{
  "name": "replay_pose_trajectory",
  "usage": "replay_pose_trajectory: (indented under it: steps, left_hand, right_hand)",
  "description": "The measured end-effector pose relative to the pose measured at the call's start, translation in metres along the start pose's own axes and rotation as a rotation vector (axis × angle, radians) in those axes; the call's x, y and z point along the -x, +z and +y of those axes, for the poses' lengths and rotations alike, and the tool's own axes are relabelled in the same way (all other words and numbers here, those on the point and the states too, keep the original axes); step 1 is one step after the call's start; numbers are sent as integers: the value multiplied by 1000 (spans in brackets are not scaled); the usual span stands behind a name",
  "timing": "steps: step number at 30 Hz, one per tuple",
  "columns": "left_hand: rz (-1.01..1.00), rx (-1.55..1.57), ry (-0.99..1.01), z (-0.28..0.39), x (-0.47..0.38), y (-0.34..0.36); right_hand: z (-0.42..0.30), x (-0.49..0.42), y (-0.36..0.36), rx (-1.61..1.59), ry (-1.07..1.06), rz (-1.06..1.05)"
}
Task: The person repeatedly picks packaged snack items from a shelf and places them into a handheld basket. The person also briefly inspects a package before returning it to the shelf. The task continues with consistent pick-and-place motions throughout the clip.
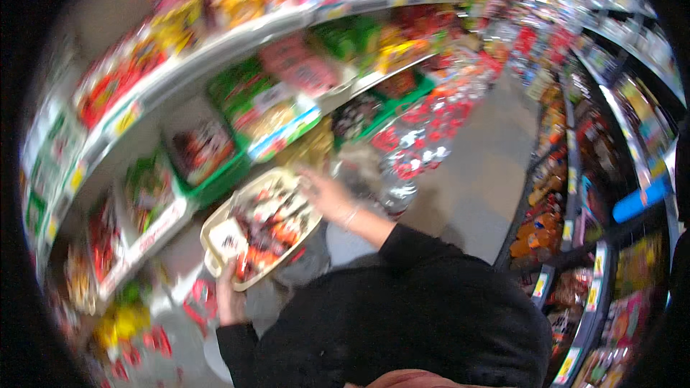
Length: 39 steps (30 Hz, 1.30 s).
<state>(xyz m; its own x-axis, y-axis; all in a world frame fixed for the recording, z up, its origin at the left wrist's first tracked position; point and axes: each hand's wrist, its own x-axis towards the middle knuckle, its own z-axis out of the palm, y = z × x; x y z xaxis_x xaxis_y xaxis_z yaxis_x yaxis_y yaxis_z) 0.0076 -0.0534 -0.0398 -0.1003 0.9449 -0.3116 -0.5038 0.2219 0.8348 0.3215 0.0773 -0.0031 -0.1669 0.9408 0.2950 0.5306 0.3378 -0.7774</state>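
A cream plastic basket [207,237] filled with small wrapped packets [275,221], dark, orange and white, is held tilted in front of my body. My left hand [230,288] grips its near left end, with the thumb over the rim beside a white card or packet [226,237]. At the far right end, my right hand [326,194] is on the rim, its fingers blurred. Just beyond the basket, a green bin [215,188] of dark and red packets stands on the lower shelf.
Shelves [226,46] of bagged snacks curve along the left. Shrink-wrapped bottles with red caps [409,156] stand on the floor beside the aisle floor [485,145]. Dark shelving [571,172] with packaged goods lines the right, where a blue object [641,199] juts out.
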Motion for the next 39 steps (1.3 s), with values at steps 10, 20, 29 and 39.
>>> replay_pose_trajectory:
  steps: [10,20,29,39]
  left_hand:
    - [-18,52,-50,-5,-11,3]
    - [24,79,-45,1,-11,10]
    - [24,116,-30,8,-3,18]
    - [43,108,-7,-1,-6,8]
  right_hand:
    - [37,0,17,-70,-95,-48]
    - [-23,-29,18,210,-347,61]
    - [-103,-35,93,533,-544,-193]
    - [-115,-26,92,231,-545,-252]
